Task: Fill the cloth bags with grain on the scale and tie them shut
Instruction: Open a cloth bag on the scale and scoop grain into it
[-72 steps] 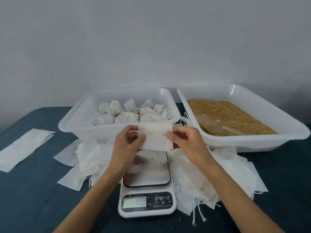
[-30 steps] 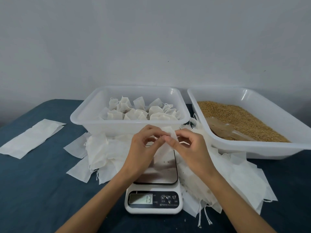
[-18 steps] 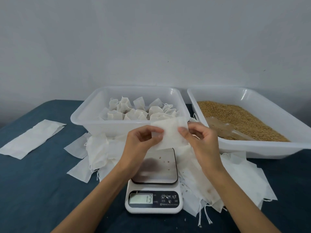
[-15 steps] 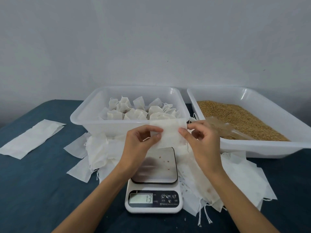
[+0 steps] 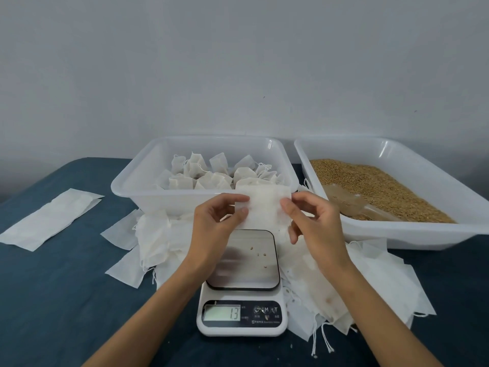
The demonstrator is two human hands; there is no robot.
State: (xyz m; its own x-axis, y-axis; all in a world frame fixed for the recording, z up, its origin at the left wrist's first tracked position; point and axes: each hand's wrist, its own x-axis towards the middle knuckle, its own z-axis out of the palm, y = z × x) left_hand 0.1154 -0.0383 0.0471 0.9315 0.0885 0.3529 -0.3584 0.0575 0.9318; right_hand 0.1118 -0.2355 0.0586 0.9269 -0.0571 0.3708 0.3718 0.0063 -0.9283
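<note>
On the dark blue tabletop point(image 5: 53, 300) before you sit two white tubs: the right tub point(image 5: 412, 234) holds grain point(image 5: 370, 181) and a scoop point(image 5: 344, 205), the left tub point(image 5: 158, 200) tied bags point(image 5: 211, 176). Loose empty bags point(image 5: 370, 282) lie around the scale point(image 5: 242, 287), which reads 13. Above its platter, your left hand point(image 5: 214, 229) and right hand point(image 5: 315, 226) each pinch a side edge of one flat, empty cloth bag point(image 5: 264, 207).

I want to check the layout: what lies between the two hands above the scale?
In the head view, an empty cloth bag stretches between the left hand and the right hand; each pinches one side edge. It hangs above the scale.
</note>
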